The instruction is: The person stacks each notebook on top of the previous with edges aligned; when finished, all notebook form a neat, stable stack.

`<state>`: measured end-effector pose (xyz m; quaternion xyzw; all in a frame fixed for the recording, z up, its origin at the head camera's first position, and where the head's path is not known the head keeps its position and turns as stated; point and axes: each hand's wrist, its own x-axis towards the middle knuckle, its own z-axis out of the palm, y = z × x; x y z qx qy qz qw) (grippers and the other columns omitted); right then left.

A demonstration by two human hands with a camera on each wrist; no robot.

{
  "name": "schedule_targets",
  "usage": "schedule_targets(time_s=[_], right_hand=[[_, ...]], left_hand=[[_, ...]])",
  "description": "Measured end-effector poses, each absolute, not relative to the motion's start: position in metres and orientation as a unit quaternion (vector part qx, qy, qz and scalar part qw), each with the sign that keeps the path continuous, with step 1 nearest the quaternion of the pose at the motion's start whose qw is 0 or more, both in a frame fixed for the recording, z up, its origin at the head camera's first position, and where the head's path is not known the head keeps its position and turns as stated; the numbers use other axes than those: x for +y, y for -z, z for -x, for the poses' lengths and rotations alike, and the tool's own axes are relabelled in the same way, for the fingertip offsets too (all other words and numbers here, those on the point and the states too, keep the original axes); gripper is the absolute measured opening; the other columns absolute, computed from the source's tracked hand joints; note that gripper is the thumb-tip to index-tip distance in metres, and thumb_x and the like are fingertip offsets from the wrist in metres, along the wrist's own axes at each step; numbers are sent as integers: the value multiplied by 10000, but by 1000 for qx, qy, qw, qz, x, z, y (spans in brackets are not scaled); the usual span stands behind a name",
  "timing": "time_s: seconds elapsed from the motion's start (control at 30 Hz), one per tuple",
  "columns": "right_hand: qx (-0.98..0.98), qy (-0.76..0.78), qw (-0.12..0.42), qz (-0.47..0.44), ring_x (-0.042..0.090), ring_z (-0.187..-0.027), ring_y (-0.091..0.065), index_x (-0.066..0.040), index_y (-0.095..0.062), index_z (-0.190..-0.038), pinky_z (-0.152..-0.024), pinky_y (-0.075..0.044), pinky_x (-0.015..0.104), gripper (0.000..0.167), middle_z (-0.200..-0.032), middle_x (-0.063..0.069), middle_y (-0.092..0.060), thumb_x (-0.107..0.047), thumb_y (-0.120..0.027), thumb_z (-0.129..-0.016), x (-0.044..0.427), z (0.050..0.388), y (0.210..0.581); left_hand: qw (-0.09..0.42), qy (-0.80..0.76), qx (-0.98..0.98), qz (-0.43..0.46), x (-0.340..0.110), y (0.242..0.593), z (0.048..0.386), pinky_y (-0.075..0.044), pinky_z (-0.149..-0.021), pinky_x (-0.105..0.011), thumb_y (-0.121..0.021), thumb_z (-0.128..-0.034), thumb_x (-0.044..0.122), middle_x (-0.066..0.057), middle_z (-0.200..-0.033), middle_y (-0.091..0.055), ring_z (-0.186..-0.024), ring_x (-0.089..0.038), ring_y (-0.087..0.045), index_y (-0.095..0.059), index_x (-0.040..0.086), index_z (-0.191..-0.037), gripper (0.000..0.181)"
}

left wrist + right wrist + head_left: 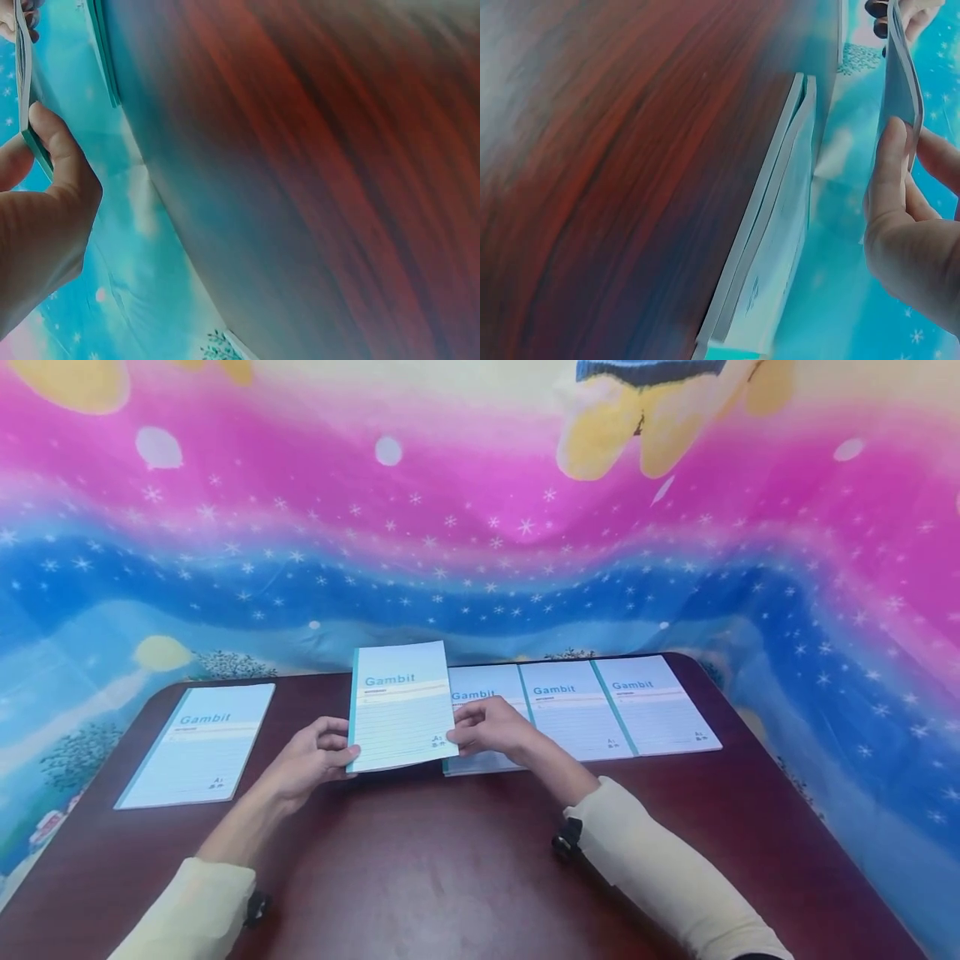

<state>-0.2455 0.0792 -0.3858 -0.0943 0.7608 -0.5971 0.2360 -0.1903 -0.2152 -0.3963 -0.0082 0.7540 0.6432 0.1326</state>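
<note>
A white notebook (401, 714) with a green spine and the word Gambit is held up off the table between both hands. My left hand (311, 760) pinches its lower left edge, thumb on the cover; the left wrist view shows that hand (52, 202) gripping the spine side. My right hand (495, 727) pinches the lower right edge, and in the right wrist view the fingers (889, 165) lie on either side of the thin notebook (904, 90). Behind the right hand, another notebook (480, 762) is partly covered.
Two more notebooks, one in the middle (573, 718) and one at the right (663, 710), lie side by side along the back of the dark red table (420, 877). A single notebook (195, 752) lies at the left. A patterned cloth (480, 527) hangs behind.
</note>
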Motion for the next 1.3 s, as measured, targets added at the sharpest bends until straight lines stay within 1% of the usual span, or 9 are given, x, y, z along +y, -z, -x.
schedule_targets(time_s=[0.2, 0.33, 0.57, 0.77, 0.93, 1.07, 1.3], right_hand=[[771, 587, 233, 89, 242, -863, -712, 75, -600, -1316, -852, -603, 466, 444, -1115, 174, -685, -45, -744, -913, 89, 246, 386], [774, 584, 229, 85, 245, -870, -710, 77, -608, -1300, -851, -604, 458, 429, -1107, 176, -682, -43, -745, -912, 96, 246, 385], [782, 576, 222, 89, 248, -856, -702, 75, -628, -1260, -838, -610, 435, 382, -1065, 172, -672, -50, -739, -917, 109, 245, 384], [795, 562, 213, 85, 251, -886, -703, 63, -609, -1299, -829, -614, 415, 424, -1099, 170, -667, -77, -743, -922, 120, 244, 384], [805, 551, 209, 75, 253, -889, -702, 67, -595, -1308, -843, -609, 427, 434, -1126, 182, -652, -80, -741, -926, 133, 242, 387], [808, 547, 206, 77, 256, -877, -698, 84, -592, -1289, -841, -609, 432, 420, -1115, 194, -640, -73, -734, -926, 142, 241, 388], [820, 529, 198, 88, 248, -892, -698, 50, -644, -1234, -807, -619, 403, 359, -1078, 164, -667, -89, -748, -919, 150, 243, 389]], left_hand=[[135, -651, 747, 9, -206, 395, 191, -598, -799, -333, -570, -1018, 17, -201, -1142, -582, -904, -182, -656, -308, -104, -1447, 517], [136, -646, 751, 8, -200, 393, 194, -591, -779, -321, -556, -1021, 9, -207, -1152, -576, -898, -186, -645, -321, -102, -1454, 505], [146, -647, 748, 3, -190, 393, 200, -605, -795, -350, -536, -1013, -35, -191, -1106, -563, -882, -191, -636, -337, -114, -1450, 487], [151, -642, 752, -4, -179, 393, 206, -612, -792, -359, -546, -991, -64, -186, -1086, -545, -876, -194, -622, -362, -147, -1438, 491], [165, -639, 752, -11, -168, 398, 210, -615, -796, -381, -558, -974, -81, -206, -1098, -556, -872, -208, -641, -369, -152, -1437, 505], [172, -634, 754, -12, -160, 402, 213, -615, -794, -384, -570, -963, -85, -220, -1101, -580, -864, -221, -652, -375, -145, -1439, 518], [177, -628, 758, -2, -152, 402, 216, -613, -778, -371, -598, -954, -78, -211, -1082, -558, -832, -229, -638, -377, -129, -1435, 532]])
